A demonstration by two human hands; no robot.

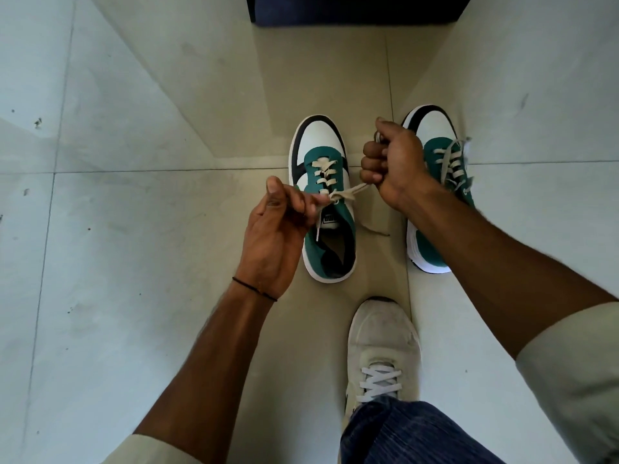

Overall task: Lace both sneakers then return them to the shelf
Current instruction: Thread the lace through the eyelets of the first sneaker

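Two green, white and black sneakers stand on the tiled floor, toes pointing away from me. The left sneaker [326, 202] has cream laces [345, 192] threaded up its eyelets. My left hand [278, 229] pinches one lace end at the sneaker's left side. My right hand [392, 162] is fisted on the other end, pulled up and to the right, so the lace is taut across the tongue. A loose lace tip lies on the floor between the shoes. The right sneaker [445, 182] is laced and partly hidden behind my right hand and forearm.
My own foot in a white sneaker [382, 349] and a blue trouser leg [402, 433] are near the bottom centre. A dark box-like object [355, 10] sits at the top edge. Pale floor tiles [134, 229] spread on both sides.
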